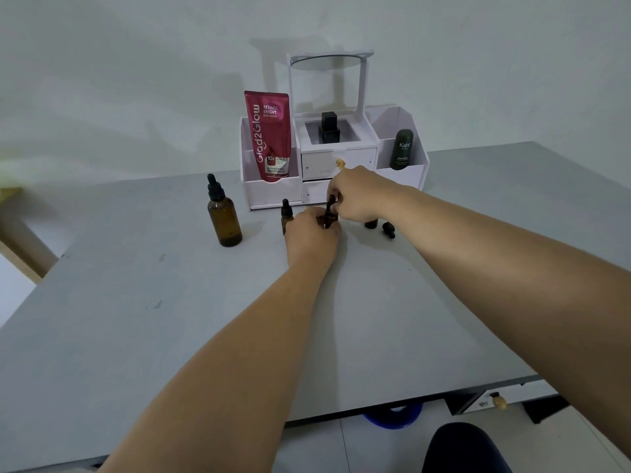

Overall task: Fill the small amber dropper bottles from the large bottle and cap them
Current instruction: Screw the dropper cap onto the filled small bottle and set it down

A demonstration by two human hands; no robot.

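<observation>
The large amber bottle point(224, 220) stands capped with a black dropper at the left of the grey table point(170, 302). My left hand point(311, 237) grips a small amber bottle point(330, 220) around its body. My right hand point(358, 196) pinches the black dropper cap point(330, 201) on top of that bottle. A second small amber bottle point(286, 216), capped, stands just left of my left hand. A third small bottle point(371, 224) is mostly hidden behind my right wrist. A loose black dropper cap point(389, 230) lies on the table to its right.
A white cosmetics organiser point(273, 192) with drawers stands at the table's back, holding a red serum tube point(271, 134), a black bottle point(329, 128) and a dark green roll-on point(404, 149). The table's near edge runs across the bottom, with a blue object point(396, 418) on the floor.
</observation>
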